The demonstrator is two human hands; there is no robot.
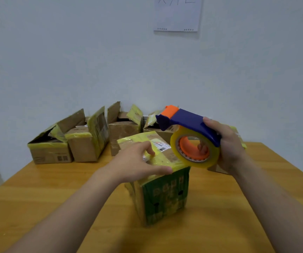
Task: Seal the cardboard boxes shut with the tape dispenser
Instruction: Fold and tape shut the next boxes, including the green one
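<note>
Green box [165, 196] with blurred print and barcode label [162, 146] under open left hand [138, 161]; right hand [229, 148] tight around tape dispenser [189, 123].

The left hand [138, 161] rests on the green box [165, 194] (already wrapped in yellow tape) while the right hand [227, 148] grips the dispenser [189, 136] beside it; open boxes [85, 141] stand behind.

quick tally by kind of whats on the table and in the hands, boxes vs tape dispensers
cardboard boxes: 6, one mostly hidden behind the right hand
tape dispenser: 1
total: 7
</note>
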